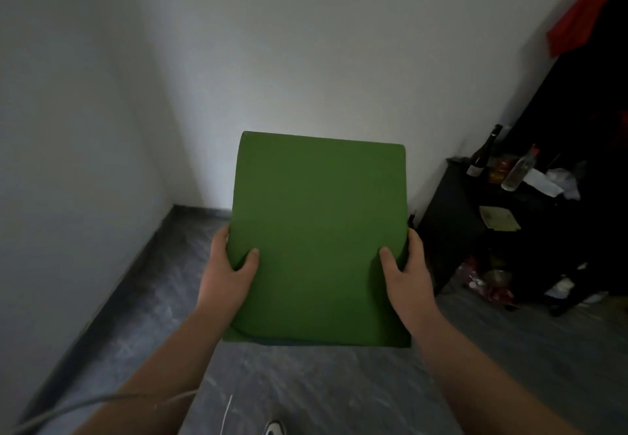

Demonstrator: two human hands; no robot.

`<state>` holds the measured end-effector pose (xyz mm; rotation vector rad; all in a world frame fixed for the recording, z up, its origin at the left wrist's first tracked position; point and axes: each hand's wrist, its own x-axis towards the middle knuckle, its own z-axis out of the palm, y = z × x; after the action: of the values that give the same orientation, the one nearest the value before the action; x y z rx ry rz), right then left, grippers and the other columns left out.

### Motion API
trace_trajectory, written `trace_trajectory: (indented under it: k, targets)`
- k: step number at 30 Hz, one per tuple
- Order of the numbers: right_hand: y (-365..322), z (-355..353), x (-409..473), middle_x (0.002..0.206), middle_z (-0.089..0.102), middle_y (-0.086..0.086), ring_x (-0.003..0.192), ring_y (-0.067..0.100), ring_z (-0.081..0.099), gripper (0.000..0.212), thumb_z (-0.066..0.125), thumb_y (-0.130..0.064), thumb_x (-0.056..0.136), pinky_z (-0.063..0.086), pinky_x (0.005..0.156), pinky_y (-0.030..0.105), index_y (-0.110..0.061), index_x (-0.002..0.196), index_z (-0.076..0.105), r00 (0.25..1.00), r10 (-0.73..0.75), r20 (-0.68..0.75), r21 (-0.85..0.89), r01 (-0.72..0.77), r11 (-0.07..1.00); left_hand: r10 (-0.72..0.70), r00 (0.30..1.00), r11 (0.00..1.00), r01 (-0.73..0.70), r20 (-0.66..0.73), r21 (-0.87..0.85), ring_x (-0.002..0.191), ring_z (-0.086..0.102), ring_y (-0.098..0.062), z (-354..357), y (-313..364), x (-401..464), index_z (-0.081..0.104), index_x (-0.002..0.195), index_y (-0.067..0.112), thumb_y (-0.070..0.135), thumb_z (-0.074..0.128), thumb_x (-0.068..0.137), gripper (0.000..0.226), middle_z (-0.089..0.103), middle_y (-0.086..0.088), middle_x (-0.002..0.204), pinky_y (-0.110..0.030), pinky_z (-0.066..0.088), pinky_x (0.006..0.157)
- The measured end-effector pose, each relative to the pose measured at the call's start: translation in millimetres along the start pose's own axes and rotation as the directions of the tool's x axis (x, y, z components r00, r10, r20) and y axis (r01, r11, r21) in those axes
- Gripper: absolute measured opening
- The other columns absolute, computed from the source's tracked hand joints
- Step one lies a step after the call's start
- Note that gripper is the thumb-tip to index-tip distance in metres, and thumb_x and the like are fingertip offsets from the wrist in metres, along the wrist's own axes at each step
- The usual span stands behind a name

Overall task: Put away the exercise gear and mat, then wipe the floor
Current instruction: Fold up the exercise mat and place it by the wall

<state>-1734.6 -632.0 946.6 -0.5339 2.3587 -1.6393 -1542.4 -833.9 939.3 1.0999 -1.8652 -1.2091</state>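
I hold the green mat (319, 230), folded or rolled flat, up off the floor (306, 383) in front of me, near the room's corner. Left hand (227, 275) grips its left edge, thumb on the front face; right hand (407, 275) grips the right edge the same way. Both hands clamp the mat's lower half.

Handling, judged: light, soft foam. It dents under my left thumb, and the bottom layers gape a little. Likely to unfold if gripped one-sided, so hold both edges, squeezing the layers together.

Containers: on the dark table (452, 203) at right, a dark bottle (482, 156) and a clear bottle (518, 169) stand upright near its back edge. Contents: cannot tell.
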Motion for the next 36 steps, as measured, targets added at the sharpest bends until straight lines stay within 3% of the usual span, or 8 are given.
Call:
trace_trajectory:
  k: [6, 14, 18, 20, 24, 31, 33, 36]
  targets:
    - [-9.9, 39.3, 119.9, 0.125, 0.050, -0.015, 0.114, 0.006, 0.049, 0.059, 0.058, -0.029, 0.096, 0.038, 0.101, 0.026, -0.030, 0.148, 0.030, 0.995, 0.059, -0.083, 0.013, -0.058, 0.998, 0.019, 0.995, 0.999, -0.022, 0.098, 0.032, 0.106, 0.051, -0.015, 56.0, 10.6, 141.4, 0.034, 0.143, 0.027, 0.024, 0.065, 0.091, 0.061, 0.049, 0.007, 0.121, -0.033, 0.041, 0.092]
    - [57.7, 62.9, 285.4, 0.142, 0.052, -0.004, 0.126, 0.016, 0.051, 0.062, 0.059, -0.033, 0.095, 0.041, 0.110, 0.039, -0.034, 0.148, 0.029, 0.989, 0.141, -0.054, -0.011, -0.142, 0.990, -0.061, 0.984, 0.997, 0.053, 0.166, 0.049, 0.110, 0.054, -0.020, 180.4, -22.7, 265.5, 0.033, 0.141, 0.032, 0.026, 0.065, 0.090, 0.060, 0.050, 0.006, 0.123, -0.045, 0.047, 0.098]
    - [96.0, 69.6, 381.7, 0.144, 0.049, -0.001, 0.129, 0.018, 0.048, 0.062, 0.059, -0.032, 0.096, 0.037, 0.109, 0.034, -0.029, 0.149, 0.028, 0.987, 0.159, -0.016, -0.028, -0.159, 0.987, -0.078, 0.986, 0.995, 0.067, 0.148, 0.080, 0.108, 0.054, -0.019, 254.5, -28.7, 326.5, 0.035, 0.142, 0.026, 0.021, 0.064, 0.091, 0.058, 0.051, 0.003, 0.123, -0.040, 0.046, 0.096]
    - [112.7, 72.9, 429.0, 0.144, 0.049, 0.001, 0.130, 0.020, 0.047, 0.063, 0.058, -0.030, 0.096, 0.036, 0.108, 0.033, -0.029, 0.150, 0.026, 0.982, 0.188, 0.008, -0.038, -0.188, 0.981, -0.108, 0.985, 0.989, 0.093, 0.132, 0.116, 0.110, 0.056, -0.023, 289.7, -32.3, 357.3, 0.034, 0.140, 0.030, 0.023, 0.065, 0.091, 0.059, 0.053, 0.001, 0.126, -0.046, 0.048, 0.096]
    - [158.1, 82.5, 510.9, 0.142, 0.049, -0.003, 0.128, 0.021, 0.049, 0.063, 0.057, -0.033, 0.096, 0.041, 0.109, 0.045, -0.037, 0.149, 0.022, 0.962, 0.260, 0.082, -0.054, -0.256, 0.965, -0.202, 0.967, 0.973, 0.181, 0.156, 0.143, 0.115, 0.057, -0.025, 355.7, -52.9, 406.3, 0.029, 0.143, 0.033, 0.024, 0.065, 0.090, 0.064, 0.051, -0.006, 0.135, -0.053, 0.050, 0.096]
    - [273.0, 125.9, 597.7, 0.118, 0.051, -0.015, 0.110, 0.009, 0.053, 0.048, 0.059, -0.030, 0.094, 0.048, 0.101, 0.041, -0.044, 0.133, 0.034, 0.939, 0.325, 0.110, -0.110, -0.314, 0.943, -0.338, 0.923, 0.934, 0.306, 0.185, 0.184, 0.110, 0.057, -0.024, 458.3, -150.9, 462.5, 0.031, 0.142, 0.025, 0.018, 0.066, 0.091, 0.062, 0.052, -0.005, 0.126, -0.050, 0.050, 0.097]
    - [322.2, 148.2, 611.1, 0.122, 0.052, -0.014, 0.113, 0.008, 0.053, 0.050, 0.059, -0.028, 0.094, 0.047, 0.102, 0.040, -0.045, 0.134, 0.034, 0.942, 0.321, 0.094, -0.130, -0.308, 0.942, -0.358, 0.914, 0.925, 0.318, 0.191, 0.209, 0.109, 0.056, -0.023, 486.5, -200.4, 475.0, 0.030, 0.143, 0.026, 0.019, 0.065, 0.091, 0.063, 0.052, -0.009, 0.130, -0.048, 0.049, 0.097]
    - [422.7, 193.6, 629.9, 0.136, 0.053, -0.004, 0.122, 0.015, 0.053, 0.055, 0.059, -0.034, 0.094, 0.046, 0.103, 0.040, -0.032, 0.143, 0.034, 0.932, 0.350, 0.095, -0.170, -0.331, 0.928, -0.377, 0.899, 0.914, 0.323, 0.221, 0.246, 0.112, 0.053, -0.023, 532.4, -297.8, 494.2, 0.028, 0.145, 0.025, 0.021, 0.064, 0.092, 0.064, 0.050, -0.010, 0.134, -0.047, 0.047, 0.098]
